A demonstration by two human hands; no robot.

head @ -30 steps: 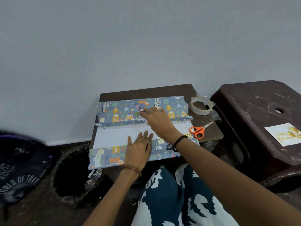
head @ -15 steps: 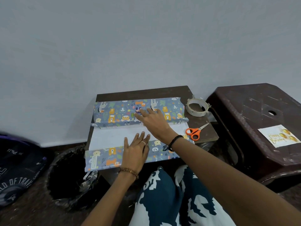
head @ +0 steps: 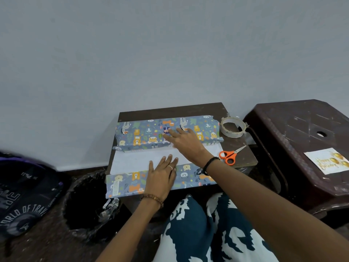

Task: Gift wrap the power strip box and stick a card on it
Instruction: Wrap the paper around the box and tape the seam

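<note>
Small table (head: 170,111): bare strip open along the far edge behind the wrapping paper (head: 143,161); paper spans nearly the full width otherwise. Right side crowded: tape roll (head: 233,127) at the far corner, scissors (head: 229,156) just beside the paper's right edge. Left of the table, bin (head: 85,205) stands close against it.

A: Which colours has the wrapping paper (head: 143,133)?
B: It is grey-blue outside, with orange and yellow animals and green leaves. The inside is white.
A: And the scissors (head: 229,156)?
B: They have orange handles. The surface (head: 243,157) under them is dark brown.
A: The card (head: 329,160) on the stool (head: 294,133)?
B: White, with gold letters and gold balloons. The stool is dark maroon.
A: The trousers (head: 204,233)?
B: Dark teal with white pattern.
</note>
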